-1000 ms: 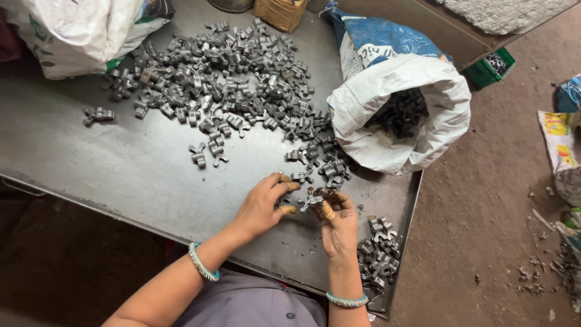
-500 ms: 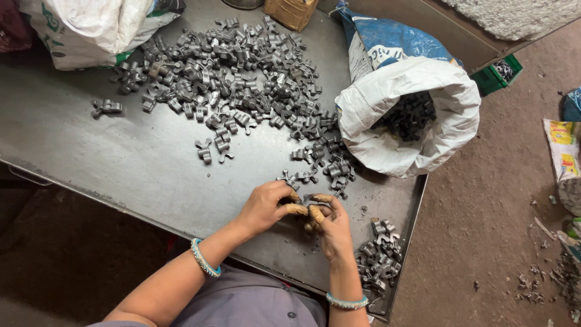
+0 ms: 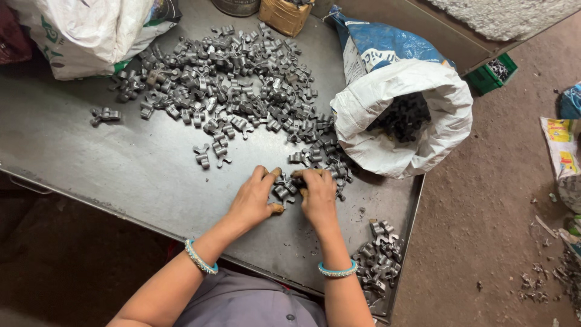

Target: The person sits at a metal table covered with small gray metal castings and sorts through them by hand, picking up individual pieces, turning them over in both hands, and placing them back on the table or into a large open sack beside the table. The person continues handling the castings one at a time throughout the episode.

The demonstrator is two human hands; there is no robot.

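Fingers of both my hands meet over a small clutch of grey metal parts (image 3: pixel 284 189) at the near end of the big heap (image 3: pixel 224 79) on the steel table (image 3: pixel 109 175). My left hand (image 3: pixel 254 200) lies palm down, fingers curled and thumb tucked in against the parts, pinching one or two of them; my right hand (image 3: pixel 318 194) is bent the same way from the other side, fingertips pressing on the same clutch. How tightly either hand grips I cannot tell, since the knuckles hide the fingertips. I judge the step in hand to be sorting or fitting: I am picking pieces off the tail of the heap and working them together between both hands. A smaller pile (image 3: pixel 378 257) of like parts sits by the table's near right corner, just beside my right forearm, and a white sack (image 3: pixel 423 139) with its mouth rolled open stands at the right edge, dark parts showing inside. A second white bag (image 3: pixel 85 30) rests at the far left, and a lone part (image 3: pixel 104 114) lies apart from the heap. The next move, as I read it, calls for a firm pinch on one single piece, lifting it clear of its neighbours without dragging them, and enough care to keep it from sliding off the table's edge.
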